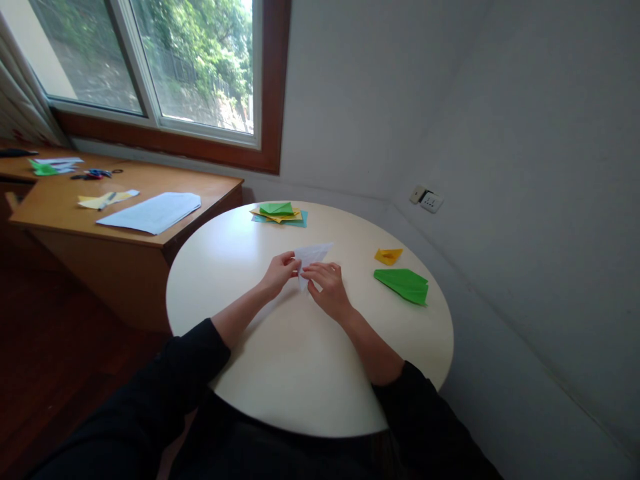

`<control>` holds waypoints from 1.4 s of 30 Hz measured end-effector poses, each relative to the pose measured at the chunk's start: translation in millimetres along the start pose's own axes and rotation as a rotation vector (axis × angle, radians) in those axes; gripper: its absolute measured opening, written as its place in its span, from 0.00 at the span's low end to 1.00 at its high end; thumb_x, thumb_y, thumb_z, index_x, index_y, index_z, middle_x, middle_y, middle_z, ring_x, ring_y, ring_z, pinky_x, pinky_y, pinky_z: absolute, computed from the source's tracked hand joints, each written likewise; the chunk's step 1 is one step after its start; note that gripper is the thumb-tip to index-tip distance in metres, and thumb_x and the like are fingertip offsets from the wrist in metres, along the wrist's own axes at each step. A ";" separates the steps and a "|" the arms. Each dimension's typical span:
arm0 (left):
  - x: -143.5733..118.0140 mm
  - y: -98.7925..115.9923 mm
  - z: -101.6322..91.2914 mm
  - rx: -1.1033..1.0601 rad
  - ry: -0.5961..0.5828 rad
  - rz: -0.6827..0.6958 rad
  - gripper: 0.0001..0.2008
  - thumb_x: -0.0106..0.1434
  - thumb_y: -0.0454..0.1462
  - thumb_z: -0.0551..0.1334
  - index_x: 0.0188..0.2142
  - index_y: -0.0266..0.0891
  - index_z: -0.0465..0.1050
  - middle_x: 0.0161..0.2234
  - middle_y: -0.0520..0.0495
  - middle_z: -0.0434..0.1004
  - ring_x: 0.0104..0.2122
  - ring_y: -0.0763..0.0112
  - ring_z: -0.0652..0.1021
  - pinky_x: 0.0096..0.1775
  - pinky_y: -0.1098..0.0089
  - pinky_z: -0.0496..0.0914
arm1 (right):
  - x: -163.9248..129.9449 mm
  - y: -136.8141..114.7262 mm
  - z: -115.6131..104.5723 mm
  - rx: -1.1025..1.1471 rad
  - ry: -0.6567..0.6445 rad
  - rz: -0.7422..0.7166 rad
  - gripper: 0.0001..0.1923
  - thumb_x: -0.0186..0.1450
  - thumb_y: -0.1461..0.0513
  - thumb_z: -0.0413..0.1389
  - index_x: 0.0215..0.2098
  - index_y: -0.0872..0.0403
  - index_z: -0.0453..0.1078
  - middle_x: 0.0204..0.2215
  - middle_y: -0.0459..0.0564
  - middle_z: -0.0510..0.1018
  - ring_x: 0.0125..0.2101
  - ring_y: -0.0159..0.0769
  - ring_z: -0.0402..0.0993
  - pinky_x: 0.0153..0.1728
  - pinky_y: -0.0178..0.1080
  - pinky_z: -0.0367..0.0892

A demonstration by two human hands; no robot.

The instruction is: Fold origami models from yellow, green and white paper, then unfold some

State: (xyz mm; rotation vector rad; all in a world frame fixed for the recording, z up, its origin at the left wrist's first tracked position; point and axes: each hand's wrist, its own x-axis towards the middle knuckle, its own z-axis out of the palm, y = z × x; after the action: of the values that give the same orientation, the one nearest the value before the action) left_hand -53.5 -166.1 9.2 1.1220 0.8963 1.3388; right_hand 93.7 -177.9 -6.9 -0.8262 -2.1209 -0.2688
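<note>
On the round table (280, 373), both hands, left (278, 272) and right (327, 288), pinch a white folded paper (311, 257) with one pointed tip.

White paper (311, 257) partly hidden under both hands' fingers (320, 275), its folds too small to tell, near tabletop (280, 373) rim covered by dark sleeves (165, 393), desk clutter (95, 175) was indistinct

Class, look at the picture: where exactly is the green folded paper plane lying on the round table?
The green paper plane lies on the round table's right side, just below the small yellow folded piece, right of the right hand.
</note>
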 end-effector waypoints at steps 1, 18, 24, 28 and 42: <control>0.9 -1.0 -0.8 0.006 0.005 0.006 0.09 0.45 0.38 0.63 0.27 0.34 0.69 0.24 0.52 0.70 0.26 0.76 0.71 0.32 0.71 0.67 | 0.0 0.0 -0.1 -0.006 0.008 0.002 0.11 0.60 0.69 0.50 0.36 0.50 0.71 0.38 0.45 0.78 0.44 0.35 0.71 0.47 0.43 0.54; 0.1 0.5 -1.4 0.230 0.016 0.105 0.15 0.49 0.36 0.58 0.38 0.33 0.75 0.25 0.51 0.73 0.24 0.76 0.69 0.28 0.74 0.63 | 2.4 4.2 -6.6 -0.080 0.084 0.088 0.07 0.62 0.65 0.52 0.34 0.49 0.71 0.39 0.48 0.77 0.44 0.37 0.70 0.47 0.44 0.50; -0.4 -0.3 -3.1 0.273 -0.025 0.101 0.33 0.48 0.33 0.61 0.55 0.32 0.61 0.26 0.53 0.72 0.25 0.77 0.69 0.30 0.74 0.64 | 1.3 8.3 -5.3 -0.094 0.078 0.106 0.07 0.62 0.64 0.52 0.35 0.49 0.71 0.41 0.49 0.76 0.45 0.37 0.69 0.47 0.44 0.50; 0.3 -0.7 -2.6 0.283 -0.077 0.132 0.38 0.47 0.32 0.61 0.59 0.33 0.54 0.26 0.55 0.70 0.25 0.77 0.69 0.31 0.74 0.65 | 1.0 8.9 -4.5 -0.105 0.084 0.109 0.07 0.61 0.64 0.52 0.35 0.49 0.71 0.41 0.49 0.76 0.46 0.37 0.69 0.47 0.44 0.51; 0.7 0.4 -4.6 0.294 -0.147 0.159 0.34 0.48 0.31 0.56 0.58 0.35 0.56 0.23 0.56 0.69 0.21 0.80 0.64 0.25 0.76 0.59 | -0.3 15.5 -2.5 0.048 0.058 0.305 0.08 0.57 0.65 0.54 0.34 0.50 0.73 0.42 0.52 0.75 0.45 0.41 0.70 0.46 0.47 0.57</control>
State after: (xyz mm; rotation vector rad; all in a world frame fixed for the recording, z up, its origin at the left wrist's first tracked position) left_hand -58.0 -165.0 8.4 1.5260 0.9299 1.2586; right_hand 105.3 -167.3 -6.9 -1.0839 -1.9079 -0.0794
